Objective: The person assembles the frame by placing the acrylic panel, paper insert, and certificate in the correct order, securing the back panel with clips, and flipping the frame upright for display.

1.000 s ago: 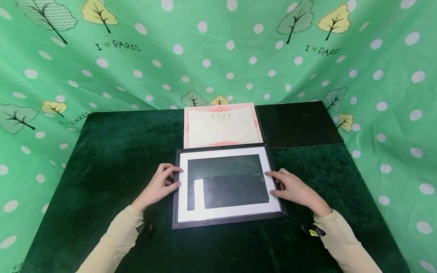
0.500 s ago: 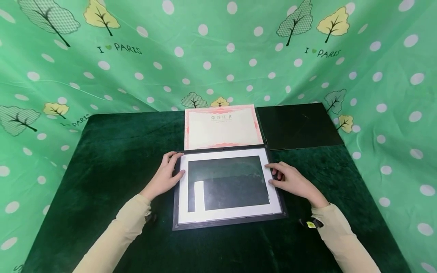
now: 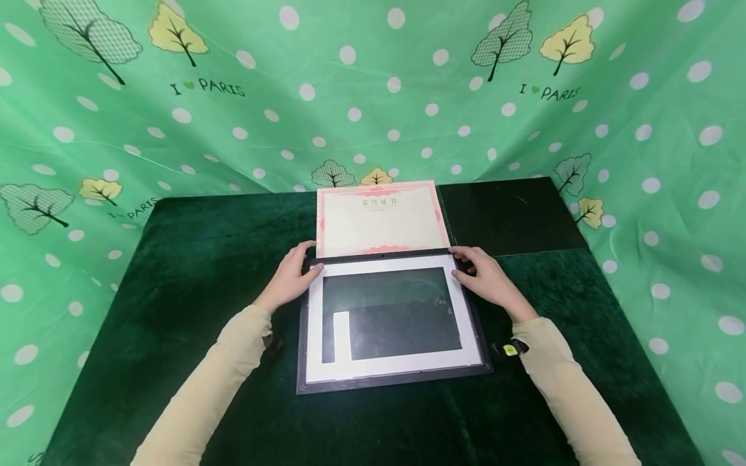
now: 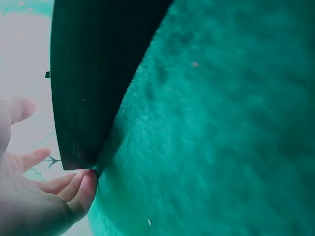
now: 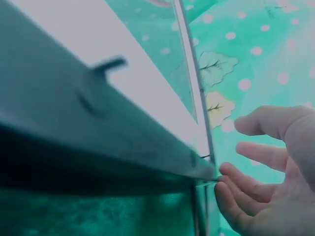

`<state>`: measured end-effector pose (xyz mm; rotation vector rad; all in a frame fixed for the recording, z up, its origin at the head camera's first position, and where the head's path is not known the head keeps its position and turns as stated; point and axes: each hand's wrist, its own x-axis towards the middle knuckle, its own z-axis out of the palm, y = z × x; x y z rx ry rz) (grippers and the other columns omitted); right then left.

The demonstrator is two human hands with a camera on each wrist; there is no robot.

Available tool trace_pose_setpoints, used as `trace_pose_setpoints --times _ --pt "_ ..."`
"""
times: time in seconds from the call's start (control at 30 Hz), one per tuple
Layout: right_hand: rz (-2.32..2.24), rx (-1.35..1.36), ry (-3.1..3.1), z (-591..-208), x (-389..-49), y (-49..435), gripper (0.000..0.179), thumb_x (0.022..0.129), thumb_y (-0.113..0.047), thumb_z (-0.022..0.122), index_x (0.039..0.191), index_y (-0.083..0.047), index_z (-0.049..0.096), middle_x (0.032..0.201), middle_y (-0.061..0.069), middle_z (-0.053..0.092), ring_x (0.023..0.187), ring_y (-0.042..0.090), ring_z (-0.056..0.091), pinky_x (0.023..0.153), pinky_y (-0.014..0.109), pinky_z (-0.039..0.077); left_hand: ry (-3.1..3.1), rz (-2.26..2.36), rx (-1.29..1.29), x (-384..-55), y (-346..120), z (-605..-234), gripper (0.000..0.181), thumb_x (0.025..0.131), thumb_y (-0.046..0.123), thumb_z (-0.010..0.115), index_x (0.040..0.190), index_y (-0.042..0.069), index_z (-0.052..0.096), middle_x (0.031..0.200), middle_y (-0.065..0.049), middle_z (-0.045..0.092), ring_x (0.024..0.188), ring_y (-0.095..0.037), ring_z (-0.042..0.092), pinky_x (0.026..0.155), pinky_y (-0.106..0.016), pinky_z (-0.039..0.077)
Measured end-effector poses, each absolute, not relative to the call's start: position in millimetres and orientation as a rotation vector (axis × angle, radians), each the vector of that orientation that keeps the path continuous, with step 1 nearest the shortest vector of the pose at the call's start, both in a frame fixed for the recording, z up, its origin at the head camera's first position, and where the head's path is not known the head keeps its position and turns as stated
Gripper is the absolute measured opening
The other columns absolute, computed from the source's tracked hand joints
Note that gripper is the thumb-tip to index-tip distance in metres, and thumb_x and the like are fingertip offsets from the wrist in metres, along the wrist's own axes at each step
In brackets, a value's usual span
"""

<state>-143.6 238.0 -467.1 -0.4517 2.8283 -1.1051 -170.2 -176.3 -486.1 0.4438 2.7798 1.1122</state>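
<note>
A dark picture frame (image 3: 302,362) with a white mat (image 3: 402,362) lies face-down or face-up, I cannot tell which, on the green cloth. Its window (image 3: 396,317) shows a dark reflective pane with a bright patch. My left hand (image 3: 290,275) is at the far left corner, thumb over the mat; in the left wrist view its lower fingertips (image 4: 89,179) touch the corner of the frame's side. At the far right corner is my right hand (image 3: 486,275). The right wrist view shows its fingers (image 5: 234,204) loosely bent, the lower ones by the corner.
Behind the frame lies a white certificate (image 3: 379,226) with a pink border. A black flat board (image 3: 513,217) lies right of it at the back. Dark green cloth (image 3: 192,272) covers the table; a green dotted curtain (image 3: 373,84) hangs behind and at both sides.
Both hands have slid away from me along the frame's sides, from about mid-side to the far corners. The frame stays in place on the cloth.
</note>
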Motion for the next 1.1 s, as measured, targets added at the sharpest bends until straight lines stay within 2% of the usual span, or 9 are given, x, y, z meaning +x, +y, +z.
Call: trace_pose_setpoints --times 0.37,0.53,0.8,0.93,1.1 --pt "-1.093 -0.367 2.714 -470.9 -191.5 228.9 0.055 0.097 -0.013 0.056 0.146 0.001 0.037 0.141 0.027 0.041 0.124 0.042 0.042 0.098 0.055 0.037 2.699 1.116 0.303 -188.6 -164.5 -487.0 0.058 0.099 0.029 0.055 0.145 0.004 0.031 0.145 -0.025 0.038 0.128 -0.041 0.038 0.101 -0.056 0.036" --pt "-1.158 -0.287 2.617 -467.7 -206.4 224.3 0.060 0.098 -0.014 0.054 0.150 -0.001 0.029 0.149 0.027 0.030 0.131 0.045 0.034 0.101 0.056 0.034 2.670 1.173 0.264 -193.8 -161.6 -486.8 0.055 0.099 0.028 0.054 0.144 0.004 0.033 0.146 -0.026 0.036 0.128 -0.041 0.041 0.100 -0.056 0.037" --pt "-1.387 -0.114 2.422 -464.8 -217.3 222.1 0.063 0.100 -0.016 0.052 0.154 -0.006 0.020 0.152 0.026 0.024 0.138 0.040 0.025 0.106 0.056 0.027 2.621 1.282 0.225 -197.6 -161.1 -484.9 0.056 0.098 0.027 0.055 0.144 0.006 0.033 0.143 -0.026 0.038 0.125 -0.039 0.044 0.096 -0.053 0.040" --pt "-1.443 -0.039 2.380 -463.1 -217.4 222.1 0.065 0.100 -0.017 0.052 0.155 -0.009 0.018 0.153 0.024 0.022 0.140 0.037 0.024 0.108 0.056 0.023 2.533 1.399 0.186 -198.6 -162.2 -483.5 0.058 0.098 0.025 0.056 0.146 0.006 0.031 0.144 -0.023 0.035 0.127 -0.038 0.041 0.099 -0.052 0.038" --pt "-1.518 -0.042 2.323 -462.0 -217.8 224.4 0.065 0.100 -0.015 0.052 0.154 -0.006 0.017 0.151 0.026 0.024 0.139 0.038 0.025 0.109 0.055 0.021 2.394 1.593 0.079 -200.0 -164.9 -480.6 0.060 0.097 0.021 0.057 0.148 0.007 0.028 0.148 -0.023 0.030 0.130 -0.038 0.036 0.103 -0.052 0.034"
